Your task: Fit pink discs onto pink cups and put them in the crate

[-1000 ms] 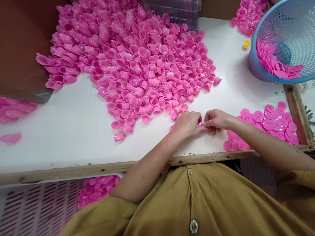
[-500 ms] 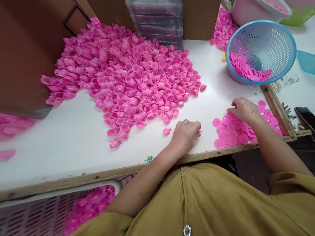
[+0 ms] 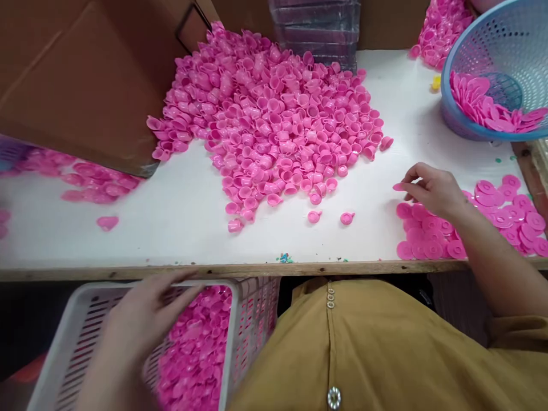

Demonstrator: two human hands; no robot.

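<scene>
My right hand [image 3: 432,188] pinches a small pink toy saucer [image 3: 399,186] at its fingertips. Beneath and beside that hand, flat pink saucers [image 3: 432,249] lie spread over the white tabletop. My left hand [image 3: 143,319], blurred, hangs over a white slatted crate [image 3: 234,342] below the table edge, its fingers apart with nothing seen in them. Pink pieces [image 3: 194,348] fill the crate's right side. A big heap of pink toy cups [image 3: 274,125] covers the middle of the table. Apart from it, in front, sit two pink pieces with small handles, one of them a toy cup [image 3: 346,218].
A blue perforated basket [image 3: 454,108] holding pink saucers stands at the right. Cardboard boxes [image 3: 85,74] and a plastic-wrapped stack [image 3: 317,28] rise behind the heap. The table has a wooden front edge [image 3: 240,270]. More pink pieces [image 3: 103,181] lie at left.
My left hand has moved from the tabletop down and left over the crate; the pink piece at its fingers no longer shows. My right hand has lifted a saucer. The view has shifted left.
</scene>
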